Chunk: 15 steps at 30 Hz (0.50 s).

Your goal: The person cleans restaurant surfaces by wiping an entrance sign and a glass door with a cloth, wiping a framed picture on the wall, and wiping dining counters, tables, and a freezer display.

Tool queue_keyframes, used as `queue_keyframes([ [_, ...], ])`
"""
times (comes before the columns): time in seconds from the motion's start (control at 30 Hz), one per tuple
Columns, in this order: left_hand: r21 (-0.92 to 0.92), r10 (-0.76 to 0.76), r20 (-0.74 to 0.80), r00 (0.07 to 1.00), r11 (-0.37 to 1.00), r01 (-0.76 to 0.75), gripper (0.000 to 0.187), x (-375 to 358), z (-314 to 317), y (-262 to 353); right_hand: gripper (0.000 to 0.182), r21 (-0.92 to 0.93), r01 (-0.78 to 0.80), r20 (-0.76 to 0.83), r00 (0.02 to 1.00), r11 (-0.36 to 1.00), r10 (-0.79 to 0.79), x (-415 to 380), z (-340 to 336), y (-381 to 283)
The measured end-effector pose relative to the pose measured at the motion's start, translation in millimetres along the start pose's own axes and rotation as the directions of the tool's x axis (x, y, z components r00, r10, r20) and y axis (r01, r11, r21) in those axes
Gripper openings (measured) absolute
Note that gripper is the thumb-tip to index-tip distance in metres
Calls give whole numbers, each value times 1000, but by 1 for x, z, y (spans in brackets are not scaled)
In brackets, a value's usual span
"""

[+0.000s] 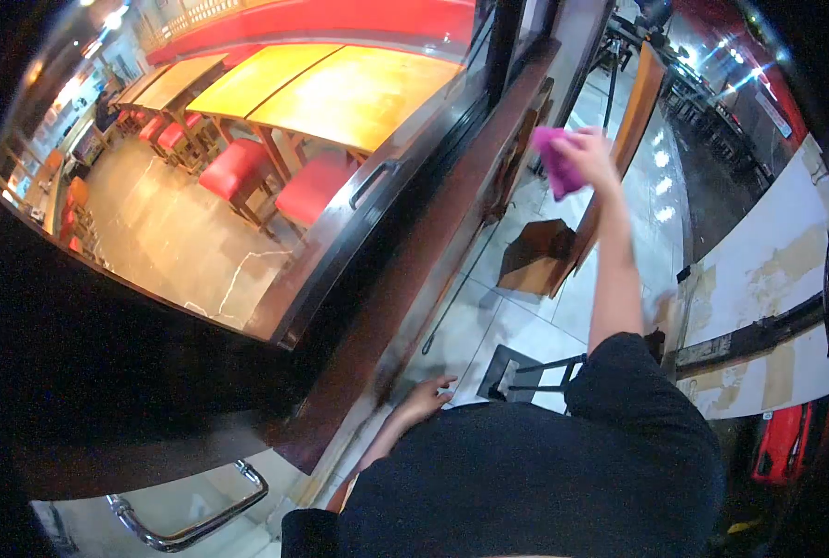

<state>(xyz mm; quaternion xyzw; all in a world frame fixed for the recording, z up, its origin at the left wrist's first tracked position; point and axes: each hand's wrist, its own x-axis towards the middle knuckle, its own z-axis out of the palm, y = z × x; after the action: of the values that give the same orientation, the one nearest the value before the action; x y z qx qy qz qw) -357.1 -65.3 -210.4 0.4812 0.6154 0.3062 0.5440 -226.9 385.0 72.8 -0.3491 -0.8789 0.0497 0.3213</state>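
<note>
A magenta cloth [561, 166] is bunched in my right hand [589, 158], which is stretched out at the upper right, above the white tiled floor, and slightly blurred. My left hand [424, 398] hangs low near the centre, beside the dark brown window ledge [414, 260], with its fingers apart and nothing in them. Left of the ledge runs a black window frame with a handle [374, 184]. A brown wooden board [624, 139] stands just behind my right forearm.
Beyond the window are yellow-lit tables [349, 91] and red stools [238, 169]. A wooden box-like piece [535, 256] and a black metal stand [508, 374] are on the floor. A chrome door handle [191, 532] is at lower left, a stained white panel [759, 270] at right.
</note>
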Motion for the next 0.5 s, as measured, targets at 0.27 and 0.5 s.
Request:
queue_keyframes([
  [0.27, -57, -93, -14, 996, 994, 92, 39, -37, -13, 83, 18, 103, 453, 143, 874, 886, -464, -93, 151, -214],
  [0.5, 187, 142, 12, 990, 972, -142, 36, -105, -19, 106, 22, 774, 555, 6, 474, 304, -881, -233, 102, -347],
])
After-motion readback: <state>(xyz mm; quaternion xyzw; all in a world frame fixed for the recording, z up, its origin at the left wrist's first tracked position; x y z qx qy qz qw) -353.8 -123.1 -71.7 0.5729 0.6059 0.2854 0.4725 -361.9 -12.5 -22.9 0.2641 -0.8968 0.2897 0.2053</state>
